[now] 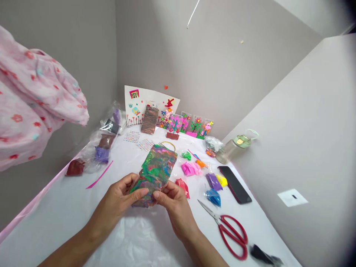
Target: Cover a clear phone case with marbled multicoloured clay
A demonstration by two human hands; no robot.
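Note:
A phone case (155, 167), covered in swirled green, red, blue and purple clay, is held up above the white table. My left hand (125, 191) grips its lower left edge, thumb on the front. On the lower right side, my right hand (172, 200) pinches the case, its thumb also pressed to the coloured face. The fingers behind the case are partly hidden. Just past its top edge lies a thin gold ring (169, 144). Closest to my right hand is a red clay packet (183, 188).
Red-handled scissors (230, 233), a black phone (234, 184) and a bottle (233, 148) stand or lie at the right. Clay packets, including a pink one (191, 168) and a purple one (102, 154), lie on both sides. Decorated cases and a drawing (139, 98) stand at the back.

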